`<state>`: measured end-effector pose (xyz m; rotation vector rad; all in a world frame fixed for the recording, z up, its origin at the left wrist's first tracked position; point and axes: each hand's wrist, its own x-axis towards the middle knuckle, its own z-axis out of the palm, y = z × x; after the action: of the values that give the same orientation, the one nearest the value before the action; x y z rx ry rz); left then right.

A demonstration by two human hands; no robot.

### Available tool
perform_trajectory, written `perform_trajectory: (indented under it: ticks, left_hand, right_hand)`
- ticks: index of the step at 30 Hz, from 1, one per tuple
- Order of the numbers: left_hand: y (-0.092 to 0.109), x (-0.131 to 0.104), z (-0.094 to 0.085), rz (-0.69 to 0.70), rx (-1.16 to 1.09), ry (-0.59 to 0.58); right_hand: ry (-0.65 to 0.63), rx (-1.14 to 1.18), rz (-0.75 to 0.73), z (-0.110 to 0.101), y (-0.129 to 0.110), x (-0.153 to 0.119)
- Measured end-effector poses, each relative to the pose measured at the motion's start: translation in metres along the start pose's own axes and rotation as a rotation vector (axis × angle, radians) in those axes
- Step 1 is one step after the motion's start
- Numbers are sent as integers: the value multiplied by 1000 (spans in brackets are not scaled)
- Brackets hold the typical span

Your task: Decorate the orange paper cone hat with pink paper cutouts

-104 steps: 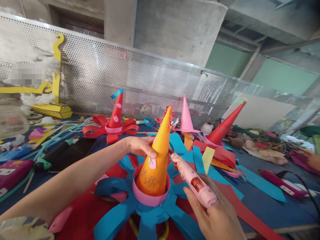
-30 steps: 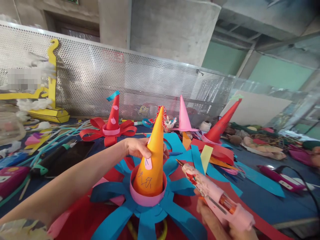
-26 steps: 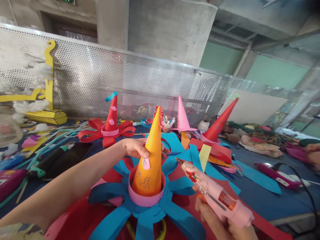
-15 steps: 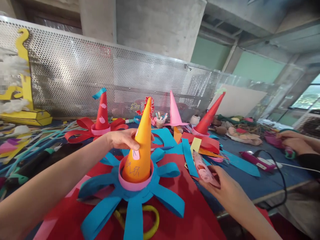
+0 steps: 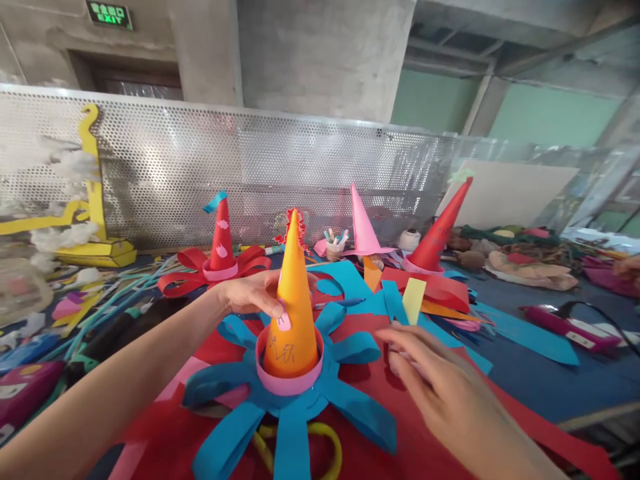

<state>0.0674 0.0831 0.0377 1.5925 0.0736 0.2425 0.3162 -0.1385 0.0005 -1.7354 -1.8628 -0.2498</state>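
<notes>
My left hand (image 5: 255, 293) is closed round the upper side of an orange paper cone hat (image 5: 295, 307), thumb in front. The cone stands upright, with a red frilled strip at its tip, pink stickers and pen drawing. Round its base runs a pink paper band (image 5: 290, 385), set in a ring of blue paper loops (image 5: 293, 440). My right hand (image 5: 430, 380) is curled to the right of the loops, over red paper (image 5: 365, 403). Under its fingers shows a little of a pink patterned tapered tool (image 5: 414, 365), mostly hidden. Yellow scissors handles (image 5: 334, 460) stick out below the loops.
Behind stand a red cone hat (image 5: 220, 247), a pink cone hat (image 5: 364, 230) and another red cone hat (image 5: 440, 230). A marker cup (image 5: 335, 247), blue paper strips and a magenta glue gun (image 5: 575, 330) lie about. Another person's hand shows at the right edge.
The view has shifted, showing more on the left. My right hand has turned and moved in towards the loops, hiding most of the pink tool. My left hand keeps its hold.
</notes>
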Motion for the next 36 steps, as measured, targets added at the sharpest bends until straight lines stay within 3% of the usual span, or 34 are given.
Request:
perform_trajectory:
  ticks: [3, 6, 10, 16, 20, 26, 31, 36]
  left_hand:
    - [0, -4, 3, -6, 20, 29]
    - [-3, -9, 8, -4, 38, 81]
    - [-7, -13, 15, 9, 48, 172]
    - [-8, -13, 22, -4, 18, 231]
    - [-7, -13, 22, -19, 17, 215]
    - [-11, -12, 19, -7, 4, 186]
    - [-14, -12, 13, 13, 2, 150]
    - [-11, -21, 12, 49, 1, 99]
  right_hand:
    - [-29, 239, -92, 10, -45, 29]
    - [-18, 341, -92, 31, -59, 51]
    - [-45, 362, -132, 49, -58, 56]
    - [-64, 264, -189, 53, -64, 51]
    - [-54, 256, -217, 52, -64, 52]
    - [-10, 512, -104, 49, -61, 55]
    - [15, 478, -109, 52, -60, 55]
    - [95, 455, -4, 32, -45, 41]
